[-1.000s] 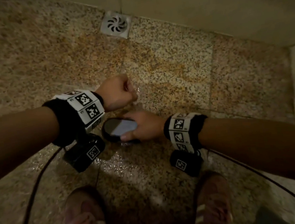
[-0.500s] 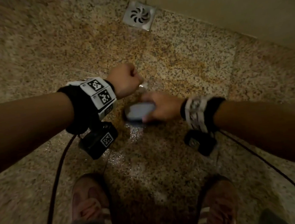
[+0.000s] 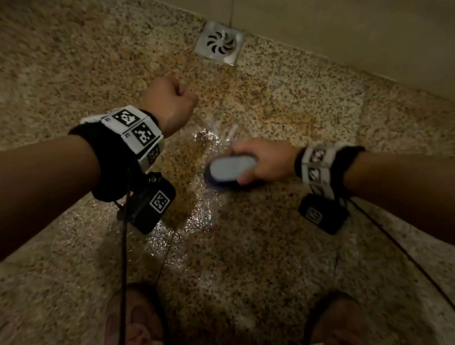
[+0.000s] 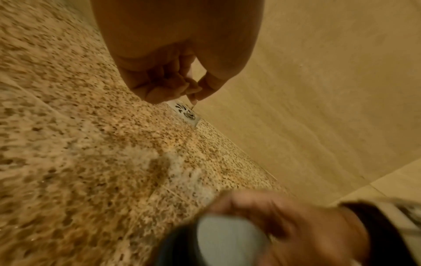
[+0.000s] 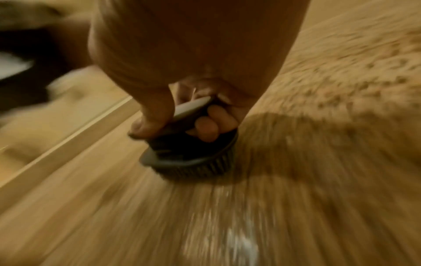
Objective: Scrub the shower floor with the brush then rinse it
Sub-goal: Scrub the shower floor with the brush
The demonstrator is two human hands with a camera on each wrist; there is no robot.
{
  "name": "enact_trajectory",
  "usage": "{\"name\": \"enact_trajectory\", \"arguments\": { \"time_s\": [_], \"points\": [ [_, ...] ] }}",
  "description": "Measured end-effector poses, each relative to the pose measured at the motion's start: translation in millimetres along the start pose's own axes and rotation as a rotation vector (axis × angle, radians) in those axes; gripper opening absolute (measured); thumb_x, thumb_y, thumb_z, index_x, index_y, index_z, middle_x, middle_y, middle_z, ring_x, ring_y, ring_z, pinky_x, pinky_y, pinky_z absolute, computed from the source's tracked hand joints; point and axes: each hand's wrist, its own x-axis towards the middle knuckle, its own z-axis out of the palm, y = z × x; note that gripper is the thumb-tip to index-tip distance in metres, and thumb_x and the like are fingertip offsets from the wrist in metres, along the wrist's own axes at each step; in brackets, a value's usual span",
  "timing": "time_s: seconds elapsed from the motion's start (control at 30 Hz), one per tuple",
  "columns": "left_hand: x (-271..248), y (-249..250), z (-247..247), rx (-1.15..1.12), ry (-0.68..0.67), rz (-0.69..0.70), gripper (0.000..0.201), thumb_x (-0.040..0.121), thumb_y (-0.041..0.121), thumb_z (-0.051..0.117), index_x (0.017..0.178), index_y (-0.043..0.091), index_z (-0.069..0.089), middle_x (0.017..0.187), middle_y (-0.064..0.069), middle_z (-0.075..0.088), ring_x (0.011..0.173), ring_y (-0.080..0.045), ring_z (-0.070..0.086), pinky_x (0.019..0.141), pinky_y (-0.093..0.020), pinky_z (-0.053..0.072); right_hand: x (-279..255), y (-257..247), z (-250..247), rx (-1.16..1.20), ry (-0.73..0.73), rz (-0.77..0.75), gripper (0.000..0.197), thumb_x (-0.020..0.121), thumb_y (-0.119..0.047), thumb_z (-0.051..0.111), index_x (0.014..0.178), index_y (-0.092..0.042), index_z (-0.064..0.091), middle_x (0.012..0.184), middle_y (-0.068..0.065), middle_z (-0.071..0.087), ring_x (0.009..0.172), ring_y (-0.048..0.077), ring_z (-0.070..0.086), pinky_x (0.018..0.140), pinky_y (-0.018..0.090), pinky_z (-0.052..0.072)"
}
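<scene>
My right hand (image 3: 265, 162) grips a scrub brush (image 3: 231, 169) with a pale grey top and dark bristles, pressed onto the speckled stone shower floor (image 3: 283, 103). In the right wrist view the thumb and fingers (image 5: 205, 124) curl round the handle and the bristles of the brush (image 5: 189, 162) meet the floor. A wet, shiny patch (image 3: 197, 218) spreads beside and in front of the brush. My left hand (image 3: 170, 105) hovers as a closed fist to the upper left of the brush and holds nothing that I can see. The left wrist view shows those curled fingers (image 4: 164, 90) above the floor.
A square metal drain (image 3: 220, 42) sits against the beige wall (image 3: 343, 3) beyond both hands. My two feet in sandals (image 3: 132, 339) (image 3: 338, 330) stand at the bottom edge. Black cables (image 3: 121, 269) hang from both wrists.
The right hand has slid the brush to the right and toward the drain, out from under the left fist. The left fist stays closed.
</scene>
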Motion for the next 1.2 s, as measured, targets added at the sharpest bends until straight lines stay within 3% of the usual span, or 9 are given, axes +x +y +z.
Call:
{"name": "enact_trajectory", "arguments": {
  "time_s": [0.17, 0.3, 0.37, 0.5, 0.63, 0.7, 0.9, 1.03, 1.2],
  "points": [
    [3.5, 19.6, 9.1, 0.059, -0.017, 0.06, 0.025, 0.088, 0.022, 0.053, 0.069, 0.015, 0.04, 0.069, -0.008, 0.041, 0.07, -0.021, 0.041, 0.064, -0.032, 0.033, 34.7, -2.3, -43.8, 0.01, 0.267, 0.084, 0.054, 0.081, -0.027, 0.075, 0.129, -0.024, 0.051, 0.116, 0.001, 0.058, 0.107, 0.024, 0.057, 0.078, 0.024, 0.039],
    [10.2, 22.8, 7.5, -0.004, 0.019, 0.074, 0.025, 0.087, 0.021, 0.054, 0.065, 0.018, 0.041, 0.066, -0.003, 0.043, 0.071, -0.018, 0.045, 0.065, -0.03, 0.035, -0.4, 2.9, -18.9, -0.05, -0.098, 0.016, 0.061, 0.08, -0.028, 0.077, 0.134, -0.027, 0.049, 0.126, -0.004, 0.055, 0.111, 0.016, 0.053, 0.091, 0.032, 0.044],
    [12.9, 21.2, 5.9, -0.018, 0.035, 0.052, 0.02, 0.087, 0.02, 0.054, 0.07, 0.017, 0.043, 0.072, -0.007, 0.045, 0.071, -0.017, 0.044, 0.064, -0.031, 0.035, -13.2, 18.3, -8.2, -0.108, -0.139, -0.012, 0.058, 0.078, -0.031, 0.078, 0.129, -0.03, 0.051, 0.125, -0.006, 0.056, 0.11, 0.015, 0.054, 0.095, 0.036, 0.045],
    [19.3, 26.4, 7.0, -0.029, 0.023, 0.04, 0.028, 0.087, 0.02, 0.053, 0.064, 0.02, 0.037, 0.066, -0.005, 0.041, 0.065, -0.018, 0.04, 0.06, -0.029, 0.033, 11.1, 18.8, -40.5, 0.015, 0.163, 0.101, 0.055, 0.081, -0.025, 0.075, 0.13, -0.026, 0.051, 0.122, 0.0, 0.058, 0.108, 0.019, 0.055, 0.09, 0.031, 0.045],
    [20.0, 46.1, 15.2, -0.03, 0.036, 0.106, 0.017, 0.087, 0.023, 0.054, 0.076, 0.014, 0.045, 0.07, -0.006, 0.041, 0.063, -0.017, 0.038, 0.056, -0.026, 0.031, 43.2, 11.3, -65.9, 0.093, 0.373, 0.166, 0.05, 0.084, -0.028, 0.072, 0.13, -0.024, 0.052, 0.122, 0.003, 0.059, 0.109, 0.023, 0.057, 0.091, 0.033, 0.047],
    [20.2, 48.6, 17.6, -0.059, 0.015, 0.147, 0.017, 0.088, 0.021, 0.055, 0.078, 0.011, 0.045, 0.067, -0.006, 0.037, 0.056, -0.013, 0.033, 0.046, -0.021, 0.027, 39.2, 4.6, -65.0, 0.165, 0.337, 0.151, 0.049, 0.084, -0.026, 0.072, 0.128, -0.025, 0.05, 0.12, 0.001, 0.058, 0.108, 0.023, 0.057, 0.088, 0.032, 0.046],
    [29.6, 26.1, 14.9, -0.129, 0.011, 0.134, 0.033, 0.084, 0.022, 0.057, 0.061, 0.017, 0.033, 0.06, -0.009, 0.039, 0.057, -0.019, 0.041, 0.053, -0.029, 0.032, -6.7, -0.6, -5.5, -0.063, -0.144, 0.0, 0.059, 0.082, -0.032, 0.075, 0.134, -0.03, 0.047, 0.125, -0.006, 0.056, 0.109, 0.015, 0.054, 0.092, 0.035, 0.047],
    [29.2, 26.8, 10.3, -0.161, 0.03, 0.089, 0.022, 0.077, 0.026, 0.052, 0.062, 0.02, 0.038, 0.087, -0.018, 0.068, 0.092, -0.028, 0.067, 0.072, -0.041, 0.053, 16.8, 6.4, -32.6, 0.059, 0.091, 0.048, 0.055, 0.08, -0.029, 0.076, 0.13, -0.03, 0.052, 0.122, -0.005, 0.057, 0.108, 0.015, 0.056, 0.093, 0.034, 0.048],
    [32.4, 31.8, 12.4, -0.06, 0.11, 0.107, 0.034, 0.086, 0.018, 0.054, 0.06, 0.017, 0.034, 0.062, -0.005, 0.042, 0.069, -0.023, 0.047, 0.06, -0.031, 0.034, 47.3, -4.9, -57.1, -0.005, 0.364, 0.19, 0.055, 0.083, -0.039, 0.07, 0.132, -0.025, 0.047, 0.121, 0.002, 0.058, 0.105, 0.023, 0.058, 0.083, 0.03, 0.047]
  ]
}}
